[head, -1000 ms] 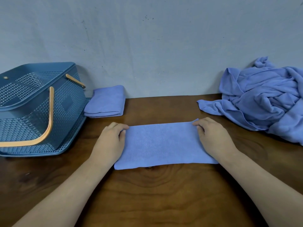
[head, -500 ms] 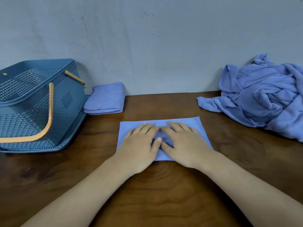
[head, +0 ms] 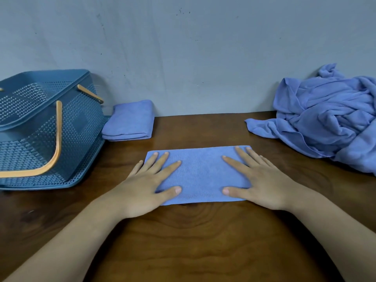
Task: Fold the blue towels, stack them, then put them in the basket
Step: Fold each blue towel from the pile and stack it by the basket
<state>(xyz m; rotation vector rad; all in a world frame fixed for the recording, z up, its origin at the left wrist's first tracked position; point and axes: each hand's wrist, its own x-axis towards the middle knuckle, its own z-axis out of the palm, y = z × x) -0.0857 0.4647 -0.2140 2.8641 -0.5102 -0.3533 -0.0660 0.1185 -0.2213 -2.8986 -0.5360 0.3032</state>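
Blue folded towel [head: 200, 174] pressed flat near the middle of the wooden table [head: 193, 241].
Its two ends lie beneath the left hand [head: 142, 186] and the right hand [head: 260, 180], fingers [head: 160, 161] straight and spread, gripping nothing; bare cloth shows between the thumbs.

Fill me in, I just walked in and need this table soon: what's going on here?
A person is folding blue towels. Both hands, left and right, press flat on a partly folded towel on the table, one at each end. One folded towel lies beside the basket. A crumpled pile waits on the right.
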